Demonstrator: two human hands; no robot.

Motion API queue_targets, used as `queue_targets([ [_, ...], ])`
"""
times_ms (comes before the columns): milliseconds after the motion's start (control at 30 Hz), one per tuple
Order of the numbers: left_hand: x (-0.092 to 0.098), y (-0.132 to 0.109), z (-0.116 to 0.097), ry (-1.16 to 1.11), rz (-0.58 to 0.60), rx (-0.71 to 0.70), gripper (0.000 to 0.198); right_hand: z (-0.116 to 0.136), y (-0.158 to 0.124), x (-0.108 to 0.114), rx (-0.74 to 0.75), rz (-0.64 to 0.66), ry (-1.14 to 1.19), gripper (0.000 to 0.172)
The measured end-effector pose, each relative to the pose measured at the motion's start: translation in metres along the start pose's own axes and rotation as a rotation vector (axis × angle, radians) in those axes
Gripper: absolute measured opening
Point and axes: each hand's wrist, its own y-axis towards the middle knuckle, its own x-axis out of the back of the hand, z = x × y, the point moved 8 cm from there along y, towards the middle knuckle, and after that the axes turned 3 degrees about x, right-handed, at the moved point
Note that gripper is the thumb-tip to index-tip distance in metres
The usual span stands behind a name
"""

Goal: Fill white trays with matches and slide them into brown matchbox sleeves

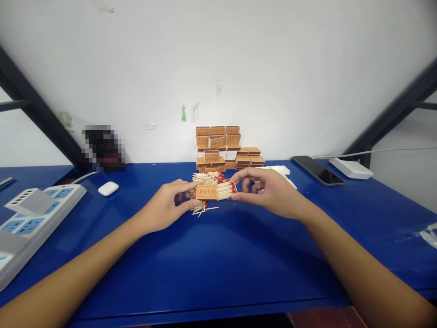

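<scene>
Overhead, a plain white wall fills the back, and below it a blue table spans the view. A white power strip lies at the table's left edge. A stack of matchboxes stands at the middle of the back edge, a dark phone rests towards the back right corner, and a white earbud case sits back left. Near the table's middle, the left hand pinches a matchbox by its sleeve, raised just above the table. The right hand grips the matchbox's half-open drawer, which is full of matches. Loose matches lie beneath
</scene>
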Motion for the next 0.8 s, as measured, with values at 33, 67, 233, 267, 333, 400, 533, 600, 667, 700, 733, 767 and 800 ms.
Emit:
queue_targets([
  [33, 0.001, 0.000, 0.000, -0.008, -0.008, 0.004, 0.043, 0.000, 0.000, 0.000, 0.000, -0.013, 0.011, 0.039],
  [67, 0.001, 0.000, 0.001, -0.016, -0.017, 0.009, 0.043, -0.001, 0.001, 0.000, -0.003, -0.028, 0.027, 0.039],
  [233, 0.004, -0.001, 0.000, -0.048, -0.052, 0.019, 0.040, -0.008, 0.002, -0.008, -0.063, -0.082, 0.131, 0.044],
  [267, 0.004, -0.001, -0.001, -0.051, -0.052, 0.020, 0.041, -0.009, 0.002, -0.012, -0.073, -0.088, 0.149, 0.044],
  [333, 0.002, -0.002, -0.003, -0.050, -0.043, 0.020, 0.040, -0.011, 0.001, -0.021, -0.078, -0.094, 0.175, 0.044],
  [400, -0.001, -0.003, -0.006, -0.041, -0.027, 0.015, 0.037, -0.010, 0.000, -0.028, -0.060, -0.106, 0.185, 0.043],
  [533, -0.005, -0.005, -0.009, -0.031, -0.032, 0.016, 0.030, -0.009, -0.002, -0.035, -0.024, -0.151, 0.140, 0.042],
  [600, -0.004, -0.005, -0.007, -0.048, -0.065, 0.028, 0.029, -0.008, -0.003, -0.036, -0.025, -0.163, 0.121, 0.043],
  [667, 0.000, -0.005, -0.005, -0.067, -0.115, 0.038, 0.030, -0.007, -0.004, -0.038, -0.038, -0.169, 0.134, 0.044],
  [700, 0.002, -0.005, -0.004, -0.072, -0.142, 0.040, 0.031, -0.006, -0.005, -0.040, -0.038, -0.165, 0.149, 0.046],
  [733, 0.004, -0.005, -0.003, -0.075, -0.166, 0.039, 0.031, -0.003, -0.007, -0.044, -0.027, -0.157, 0.164, 0.048],
  [767, 0.005, -0.005, -0.004, -0.075, -0.185, 0.035, 0.033, 0.001, -0.008, -0.048, -0.006, -0.141, 0.175, 0.051],
  [800, 0.006, -0.006, -0.004, -0.074, -0.198, 0.030, 0.034, 0.006, -0.009, -0.052, 0.018, -0.120, 0.180, 0.054],
])
